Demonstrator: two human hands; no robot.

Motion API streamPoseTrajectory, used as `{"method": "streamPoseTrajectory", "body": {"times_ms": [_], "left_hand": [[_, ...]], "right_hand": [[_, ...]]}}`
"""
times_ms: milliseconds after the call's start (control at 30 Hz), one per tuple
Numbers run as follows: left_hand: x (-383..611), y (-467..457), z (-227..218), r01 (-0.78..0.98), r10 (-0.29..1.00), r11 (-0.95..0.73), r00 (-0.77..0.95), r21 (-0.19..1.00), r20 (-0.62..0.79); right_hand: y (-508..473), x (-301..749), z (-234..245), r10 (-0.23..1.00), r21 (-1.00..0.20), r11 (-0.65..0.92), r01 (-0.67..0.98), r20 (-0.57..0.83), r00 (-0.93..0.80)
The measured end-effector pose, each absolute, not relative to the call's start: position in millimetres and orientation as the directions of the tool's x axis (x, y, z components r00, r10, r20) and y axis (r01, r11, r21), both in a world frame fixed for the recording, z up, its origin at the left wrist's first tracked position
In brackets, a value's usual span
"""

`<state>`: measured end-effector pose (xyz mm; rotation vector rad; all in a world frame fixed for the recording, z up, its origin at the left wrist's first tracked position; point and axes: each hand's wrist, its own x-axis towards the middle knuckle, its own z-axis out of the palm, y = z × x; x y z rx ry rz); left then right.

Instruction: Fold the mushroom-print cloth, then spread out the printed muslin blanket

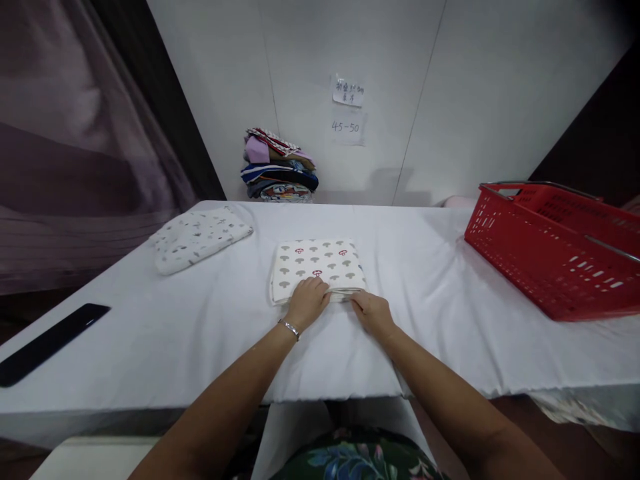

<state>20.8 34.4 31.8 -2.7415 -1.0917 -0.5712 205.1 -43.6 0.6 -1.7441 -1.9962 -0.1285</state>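
A folded white cloth (325, 260) printed with grey and red mushrooms lies in front of me on the white-covered table. My left hand (307, 303) rests at its near edge, fingers curled over the top and the thumb by the open layers. At the near right corner, my right hand (373, 313) is closed on the edge of the layers, with its fingertips partly hidden. A bracelet circles my left wrist.
Another folded white cloth with grey prints (200, 237) lies at the table's far left. A black flat object (50, 343) is on the left edge. Stacked fabrics (280, 170) stand beyond the back edge. A red plastic basket (555, 247) occupies the right side.
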Motion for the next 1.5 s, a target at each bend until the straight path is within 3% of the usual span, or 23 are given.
{"method": "streamPoseTrajectory", "body": {"times_ms": [367, 867, 1133, 1500], "left_hand": [[20.8, 34.8, 25.5, 0.672, 0.622, -0.740, 0.661, 0.038, 0.419], [19.8, 35.9, 24.6, 0.669, 0.645, -0.734, 0.632, 0.118, 0.428], [20.7, 36.8, 26.1, 0.667, 0.642, -0.738, 0.645, 0.103, 0.415], [20.8, 36.6, 25.3, 0.673, 0.641, -0.735, 0.646, 0.089, 0.414]], "right_hand": [[-33.2, 197.4, 1.6, 0.972, -0.178, 0.079, 0.981, 0.233, -0.036], [-34.3, 198.4, 2.6, 0.955, -0.282, 0.134, 0.950, 0.291, -0.048], [-31.7, 189.4, 21.3, 0.994, -0.159, 0.024, 0.987, 0.110, -0.006], [-26.2, 182.3, 34.2, 0.997, -0.014, 0.070, 0.997, 0.025, -0.070]]}}
